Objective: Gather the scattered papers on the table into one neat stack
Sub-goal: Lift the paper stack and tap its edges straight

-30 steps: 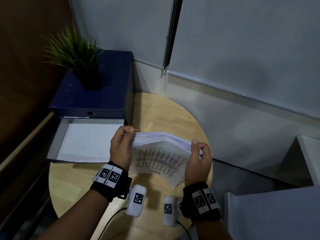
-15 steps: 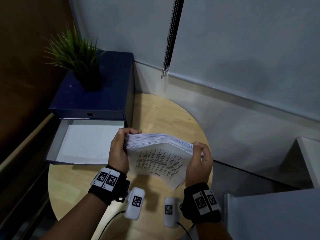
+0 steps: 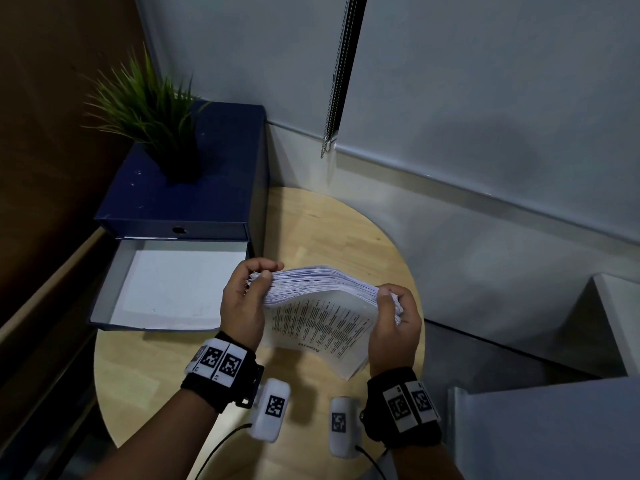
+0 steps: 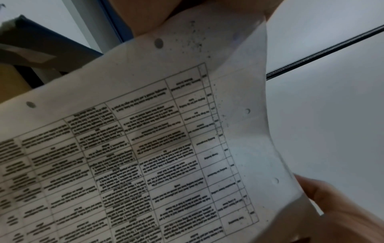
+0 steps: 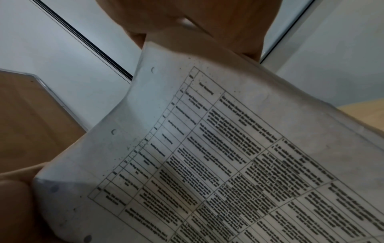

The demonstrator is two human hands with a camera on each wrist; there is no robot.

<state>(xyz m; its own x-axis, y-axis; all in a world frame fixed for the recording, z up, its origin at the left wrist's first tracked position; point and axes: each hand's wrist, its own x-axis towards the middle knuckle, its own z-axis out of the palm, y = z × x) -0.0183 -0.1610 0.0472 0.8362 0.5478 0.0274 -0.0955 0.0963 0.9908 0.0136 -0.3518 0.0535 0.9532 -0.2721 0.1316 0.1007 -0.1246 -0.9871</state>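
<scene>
Plant [image 3: 149, 109]: green, grass-like, standing on top of the blue box at far left.
Box [image 3: 180, 188]: dark blue file box on the table's left edge; its pale drawer [image 3: 173, 285] is pulled out toward us, and we see a white sheet lying in it.
Left hand [image 3: 242, 306]: fingers and thumb curled round the left end of the stack of papers.
Stack of papers [image 3: 318, 299]: thick, held between both hands above the round wooden table [image 3: 311, 230], apart from its surface; upper edges fanned, not yet flush. We see from both wrist views that the underside sheet [image 4: 145, 148] carries a ruled table of printed text and punched holes; the writing is too blurred for us to read.
Right hand [image 3: 394, 327]: gripping the stack's right end, thumb on the near face.
Wristbands: black, one per wrist, each bearing square black-and-white coded markers.
Blind chain [image 3: 341, 74]: hanging against the grey wall behind.
</scene>
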